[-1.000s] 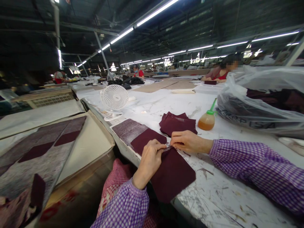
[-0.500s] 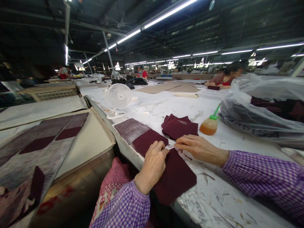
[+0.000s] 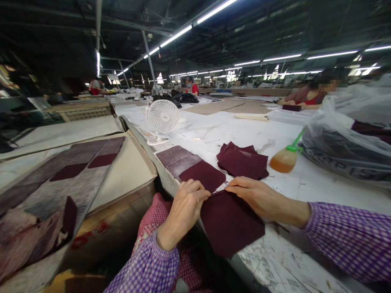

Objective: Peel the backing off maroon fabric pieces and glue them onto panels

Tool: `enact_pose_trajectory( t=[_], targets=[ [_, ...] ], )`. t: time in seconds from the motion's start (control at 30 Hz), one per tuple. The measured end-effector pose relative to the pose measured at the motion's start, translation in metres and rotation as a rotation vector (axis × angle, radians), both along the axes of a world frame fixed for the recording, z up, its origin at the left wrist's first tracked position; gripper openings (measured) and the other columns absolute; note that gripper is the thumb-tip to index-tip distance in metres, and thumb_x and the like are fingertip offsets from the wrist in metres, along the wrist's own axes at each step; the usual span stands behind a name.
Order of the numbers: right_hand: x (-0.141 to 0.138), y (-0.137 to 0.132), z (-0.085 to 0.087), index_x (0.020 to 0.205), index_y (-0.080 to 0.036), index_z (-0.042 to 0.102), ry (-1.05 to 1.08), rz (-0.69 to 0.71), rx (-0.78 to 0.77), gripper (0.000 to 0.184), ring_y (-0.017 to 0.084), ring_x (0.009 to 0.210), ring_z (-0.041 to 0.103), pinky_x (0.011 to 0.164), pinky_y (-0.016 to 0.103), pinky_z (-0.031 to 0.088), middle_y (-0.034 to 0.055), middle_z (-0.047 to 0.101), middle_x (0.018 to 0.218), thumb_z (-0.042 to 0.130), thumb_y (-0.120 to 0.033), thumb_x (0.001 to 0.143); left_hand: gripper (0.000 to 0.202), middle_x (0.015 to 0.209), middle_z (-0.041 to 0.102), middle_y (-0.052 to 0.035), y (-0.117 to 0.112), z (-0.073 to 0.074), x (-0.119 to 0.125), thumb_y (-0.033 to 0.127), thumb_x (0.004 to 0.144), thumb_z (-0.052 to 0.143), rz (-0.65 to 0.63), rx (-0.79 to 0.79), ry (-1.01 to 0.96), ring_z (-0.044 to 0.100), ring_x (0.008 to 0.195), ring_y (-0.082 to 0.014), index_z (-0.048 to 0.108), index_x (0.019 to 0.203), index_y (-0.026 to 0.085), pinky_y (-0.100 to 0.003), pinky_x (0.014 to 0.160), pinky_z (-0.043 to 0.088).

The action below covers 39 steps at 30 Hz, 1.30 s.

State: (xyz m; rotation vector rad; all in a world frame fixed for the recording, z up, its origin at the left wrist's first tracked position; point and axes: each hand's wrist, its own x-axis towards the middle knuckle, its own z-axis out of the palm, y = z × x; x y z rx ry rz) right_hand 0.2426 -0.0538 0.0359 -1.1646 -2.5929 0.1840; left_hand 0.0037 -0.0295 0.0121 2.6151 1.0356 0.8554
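A dark maroon fabric piece with angled corners lies at the table's near edge, partly overhanging it. My left hand is closed, thumb and fingers pinching the piece at its upper left corner. At the same far edge, my right hand grips the fabric between thumb and fingertips. Just beyond my hands, another maroon piece lies over a greyish, speckled sheet. A loose stack of maroon pieces rests past my right hand.
A squeeze bottle with amber liquid and green spout stands right of the stack. Beyond are a clear plastic bag and a white fan. At left, a board bears maroon patches. A co-worker sits across the table.
My left hand has shifted left to the corner of the fabric piece. My right hand has come down onto its far edge. The view has swung slightly left.
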Motion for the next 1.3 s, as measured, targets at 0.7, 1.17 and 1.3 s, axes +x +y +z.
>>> enact_pose_trajectory(
  t=[0.7,1.17,1.3],
  targets=[
    [-0.040,0.001,0.029,0.131,-0.032,0.047,-0.544,0.085,0.237,0.068,0.015,0.069,0.054,0.052,0.023,0.035,0.0063,0.056,0.089,0.041,0.002,0.073,0.019,0.089,0.060,-0.0039,-0.002,-0.010,-0.032,0.018,0.092,0.044,-0.048,-0.029,-0.168,0.050,0.086,-0.0167,0.062,0.092,0.019,-0.031,0.078,0.040],
    [-0.037,0.006,0.027,0.132,-0.033,0.044,-0.558,0.120,0.234,0.071,0.014,0.066,0.054,0.052,0.024,0.032,0.0043,0.058,0.087,0.040,0.004,0.072,0.014,0.083,0.059,-0.0019,-0.007,-0.010,-0.024,0.014,0.087,0.050,0.114,-0.030,-0.147,0.051,0.082,-0.0174,0.062,0.083,0.019,-0.033,0.075,0.037],
    [-0.040,0.008,0.026,0.132,-0.033,0.044,-0.561,0.128,0.282,0.069,0.011,0.059,0.052,0.050,0.024,0.028,0.0031,0.058,0.084,0.040,0.004,0.074,0.015,0.083,0.060,-0.0019,-0.009,-0.014,-0.025,0.015,0.088,0.050,0.126,-0.019,-0.183,0.052,0.082,-0.0166,0.063,0.084,0.020,-0.032,0.076,0.038]
  ],
)
